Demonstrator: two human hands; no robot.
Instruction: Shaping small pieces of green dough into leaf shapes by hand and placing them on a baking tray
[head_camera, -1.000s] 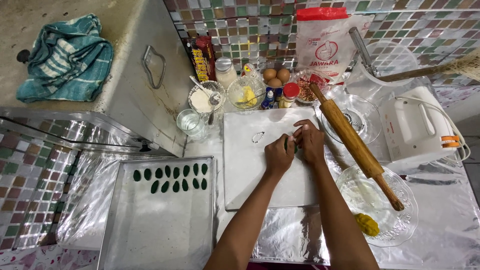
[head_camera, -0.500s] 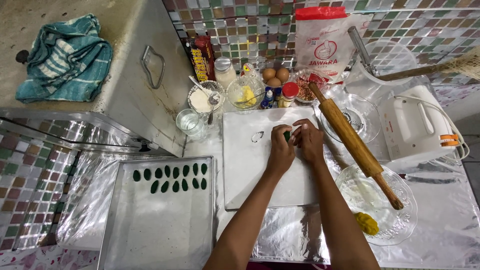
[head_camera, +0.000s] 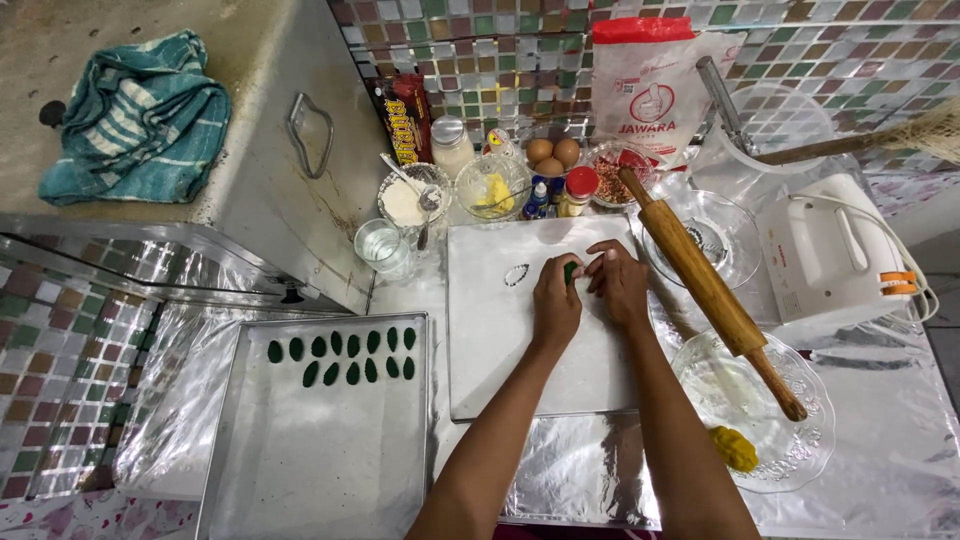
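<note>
Both hands meet over the white cutting board (head_camera: 500, 350). My left hand (head_camera: 556, 300) and my right hand (head_camera: 620, 285) pinch a small piece of green dough (head_camera: 570, 271) between their fingertips. A small metal leaf-shaped cutter (head_camera: 516, 275) lies on the board just left of the hands. To the left, a metal baking tray (head_camera: 310, 460) holds several green leaf-shaped dough pieces (head_camera: 345, 355) in two rows near its far edge.
A wooden rolling pin (head_camera: 705, 285) rests across two glass dishes at the right; the near dish (head_camera: 770, 420) holds a yellow lump (head_camera: 735, 448). A white hand mixer (head_camera: 830, 255), eggs (head_camera: 553, 153), glass bowls, a water glass (head_camera: 382, 245), jars and a flour bag (head_camera: 650, 85) crowd the back.
Both hands have shifted slightly toward the far edge of the board, still together on the green dough. Nothing else has moved.
</note>
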